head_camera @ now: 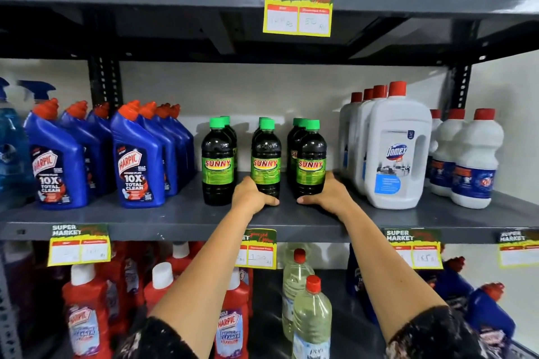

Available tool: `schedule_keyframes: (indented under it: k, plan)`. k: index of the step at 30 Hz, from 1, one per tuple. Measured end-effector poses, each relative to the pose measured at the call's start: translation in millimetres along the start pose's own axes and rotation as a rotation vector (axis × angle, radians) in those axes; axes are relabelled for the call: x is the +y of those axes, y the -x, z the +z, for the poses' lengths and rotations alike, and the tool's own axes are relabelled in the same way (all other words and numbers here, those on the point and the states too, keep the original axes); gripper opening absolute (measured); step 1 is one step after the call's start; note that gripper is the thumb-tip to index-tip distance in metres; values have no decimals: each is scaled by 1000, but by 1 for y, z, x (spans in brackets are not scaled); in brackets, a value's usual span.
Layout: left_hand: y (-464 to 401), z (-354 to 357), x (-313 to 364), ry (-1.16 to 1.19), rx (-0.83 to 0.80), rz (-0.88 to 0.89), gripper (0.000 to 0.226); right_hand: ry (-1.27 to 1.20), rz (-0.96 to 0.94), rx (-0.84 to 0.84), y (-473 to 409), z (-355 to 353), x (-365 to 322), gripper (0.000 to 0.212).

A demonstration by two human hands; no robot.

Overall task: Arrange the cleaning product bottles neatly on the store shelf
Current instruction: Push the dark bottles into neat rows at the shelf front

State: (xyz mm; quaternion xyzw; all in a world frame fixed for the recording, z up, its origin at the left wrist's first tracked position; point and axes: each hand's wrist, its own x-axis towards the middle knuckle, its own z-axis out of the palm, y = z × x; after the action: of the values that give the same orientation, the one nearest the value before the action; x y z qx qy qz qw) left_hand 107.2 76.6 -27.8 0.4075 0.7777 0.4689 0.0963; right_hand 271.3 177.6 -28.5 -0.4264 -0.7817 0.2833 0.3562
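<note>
- My left hand [253, 194] is wrapped around the bottom of the middle Sunny bottle [266, 159], with my thumb across its front.
- My right hand [328, 194] grips the bottom of the right Sunny bottle [311, 162], thumb in front too.
- Both bottles stand upright on the grey middle shelf [175, 217], near its front edge.
- They are dark with green caps and green labels, and they stand just beside each other.
- A left Sunny bottle [218, 162] stands alone beside my left hand. Nothing holds it.
- Behind each front bottle I can see more green caps in a row going back.
- To the left are blue Harpic bottles [137, 157] with orange tops, in rows.
- To the right is a big white Domex jug [398, 151] with a red cap, and more like it behind.
- Further right are smaller white bottles [474, 163] with red caps.
- A yellow price tag [298, 10] hangs from the shelf above.
- Below, I see red Harpic bottles [86, 315] with white caps and clear bottles [312, 318] with red caps.
- My sleeves [434, 335] are dark with light specks.
</note>
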Motion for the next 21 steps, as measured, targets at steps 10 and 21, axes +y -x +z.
schedule_keyframes:
  k: [10,21]
  plan:
    - [0,0,-1,13,-17,-1,74,19,-22,-7,1,-1,1,89]
    - [-6,3,-7,-16,-29,11,84,86,-26,-31,-2,1,5,85]
